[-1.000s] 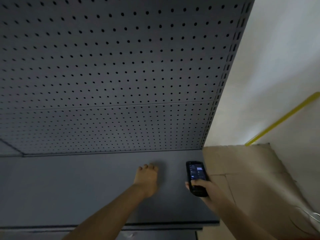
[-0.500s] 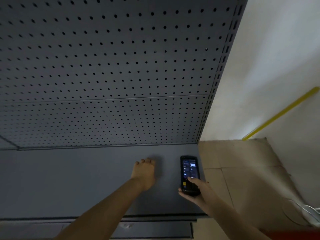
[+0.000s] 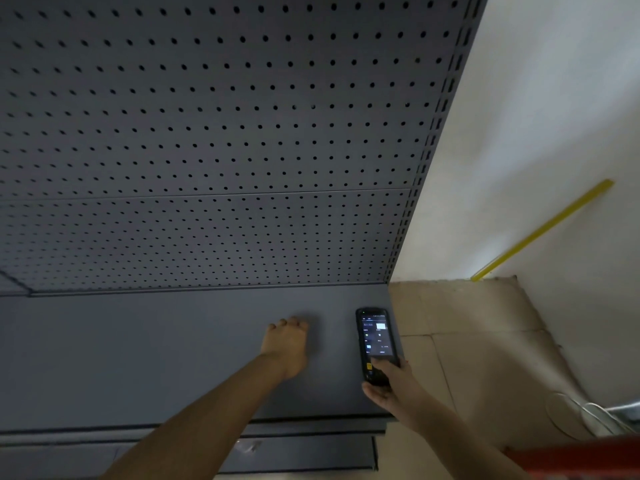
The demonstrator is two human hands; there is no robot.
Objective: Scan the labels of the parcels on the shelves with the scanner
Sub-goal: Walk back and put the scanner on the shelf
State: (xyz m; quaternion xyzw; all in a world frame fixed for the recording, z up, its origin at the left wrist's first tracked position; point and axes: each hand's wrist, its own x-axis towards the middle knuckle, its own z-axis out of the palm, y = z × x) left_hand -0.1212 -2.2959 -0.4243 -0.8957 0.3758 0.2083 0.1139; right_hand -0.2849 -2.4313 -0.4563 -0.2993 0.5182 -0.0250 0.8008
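View from head, looking down at grey metal shelf [image 3: 138,358] backed by perforated grey panel [image 3: 207,133]. Right hand [image 3: 389,386] grips black handheld scanner [image 3: 375,341] by lower end, fingers wrapped round it, thumb on keypad, lit screen facing up, held above right end of shelf. Left hand [image 3: 287,344] reaches over shelf, back of hand up, fingers curled under; whether they hold anything cannot be told. White wall [image 3: 536,116] at right with slanting yellow strip [image 3: 543,230]; beige floor tiles [image 3: 485,341] below.

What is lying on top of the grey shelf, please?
On the grey shelf I see no parcel, only the left hand down at it. The right hand holds the scanner above its right end. The spot under the left hand is covered.
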